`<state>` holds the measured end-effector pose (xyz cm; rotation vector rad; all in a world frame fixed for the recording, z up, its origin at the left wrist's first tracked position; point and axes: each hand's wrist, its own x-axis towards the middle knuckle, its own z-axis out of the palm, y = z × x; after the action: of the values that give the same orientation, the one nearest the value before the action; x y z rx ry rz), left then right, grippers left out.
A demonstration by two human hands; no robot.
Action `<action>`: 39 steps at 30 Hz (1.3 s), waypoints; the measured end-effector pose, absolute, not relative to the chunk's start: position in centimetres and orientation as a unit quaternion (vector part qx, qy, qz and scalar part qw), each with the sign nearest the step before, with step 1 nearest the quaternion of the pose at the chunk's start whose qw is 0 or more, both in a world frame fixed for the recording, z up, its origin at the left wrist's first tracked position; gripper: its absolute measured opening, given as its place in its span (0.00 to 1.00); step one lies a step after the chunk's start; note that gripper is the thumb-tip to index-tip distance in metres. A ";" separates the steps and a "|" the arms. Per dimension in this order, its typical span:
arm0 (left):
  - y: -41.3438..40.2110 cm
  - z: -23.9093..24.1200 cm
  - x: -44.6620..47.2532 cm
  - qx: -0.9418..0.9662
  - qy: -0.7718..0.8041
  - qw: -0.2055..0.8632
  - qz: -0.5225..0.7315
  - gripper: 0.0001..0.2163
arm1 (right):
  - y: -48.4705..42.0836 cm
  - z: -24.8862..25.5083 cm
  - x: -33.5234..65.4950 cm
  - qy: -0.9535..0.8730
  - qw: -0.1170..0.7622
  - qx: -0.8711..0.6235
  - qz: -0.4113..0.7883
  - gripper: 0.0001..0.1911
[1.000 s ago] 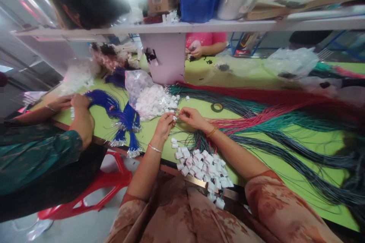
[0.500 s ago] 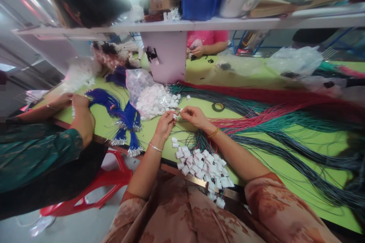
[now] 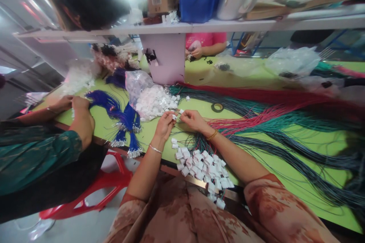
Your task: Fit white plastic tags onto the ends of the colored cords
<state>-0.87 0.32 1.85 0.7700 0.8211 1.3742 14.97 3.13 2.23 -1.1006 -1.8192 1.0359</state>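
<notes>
My left hand [image 3: 164, 126] is closed in a pinch on a small white connector [image 3: 174, 117]. Just to its right, my right hand [image 3: 194, 120] is also closed, its thumb and finger pinching a small white piece [image 3: 181, 111] that looks like another connector. Thin wires show between the two sets of fingertips, partly covered by them. Below my hands, a heap of white connectors on wires [image 3: 199, 165] lies at the table's front edge. Beyond them sits a pile of loose white connectors [image 3: 152, 100], spilling from a clear plastic bag [image 3: 138, 79].
Long bundles of red wires [image 3: 256, 97], green wires [image 3: 302, 121] and dark wires [image 3: 285, 152] stretch right across the green table. A tape roll [image 3: 217, 107] lies behind my right hand. Blue wire bundles [image 3: 132, 121] lie left, near a co-worker's hands [image 3: 76, 102]. A shelf [image 3: 199, 27] crosses above.
My right hand has shifted very slightly, and the white piece at its fingertips shows more clearly. My left hand keeps its pinch on the connector. The view has tilted a little.
</notes>
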 end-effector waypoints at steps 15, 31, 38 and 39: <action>0.6 1.0 -0.9 0.338 0.361 0.619 0.609 0.13 | 3.6 2.0 15.2 -0.678 0.372 -0.412 0.481 0.14; 0.4 0.6 -0.1 0.351 0.406 0.566 0.626 0.15 | 2.6 1.8 14.3 -0.748 0.375 -0.426 0.344 0.11; 0.4 0.6 -0.3 0.375 0.432 0.553 0.605 0.15 | 4.2 1.6 15.3 -0.759 0.367 -0.429 0.324 0.13; 0.5 0.6 -0.5 0.367 0.432 0.565 0.600 0.15 | 5.1 1.8 15.9 -0.759 0.369 -0.428 0.323 0.14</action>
<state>-0.47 0.53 0.64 0.8639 1.0156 1.4110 15.94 5.06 1.76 -1.0990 -1.9491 0.8298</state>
